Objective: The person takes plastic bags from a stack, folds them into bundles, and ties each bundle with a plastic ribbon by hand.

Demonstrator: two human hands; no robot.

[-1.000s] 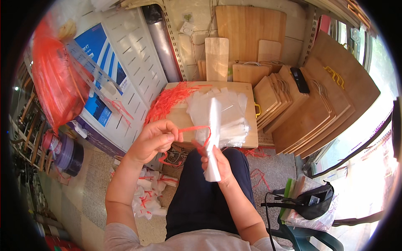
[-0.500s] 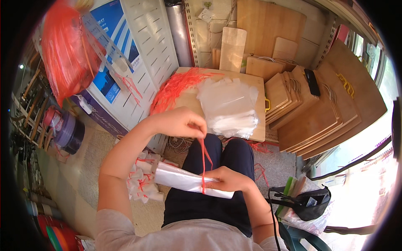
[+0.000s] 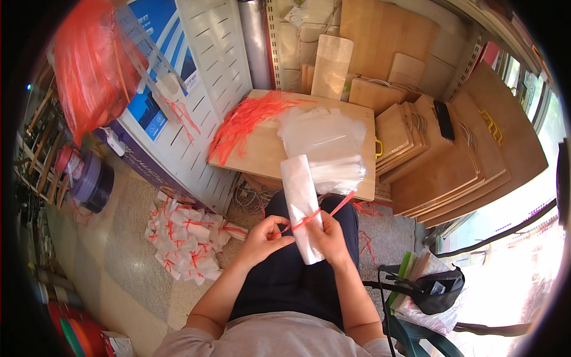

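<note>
Above my lap I have a roll of white plastic bags, tilted nearly upright, with a red plastic strip around its middle. My right hand grips the roll from its right side, thumb near the strip. One end of the strip sticks out to the upper right past that hand. My left hand pinches the other end just left of the roll. On the wooden board in front lie a heap of loose red strips and a stack of flat clear bags.
Several tied white rolls lie piled on the floor at the left. Wooden cutting boards lean at the right. A black bag sits at the lower right. A red plastic bag hangs at the upper left.
The roll has turned from lying sideways to nearly upright. My left hand came down from above to its left side, and the strip now wraps around the roll.
</note>
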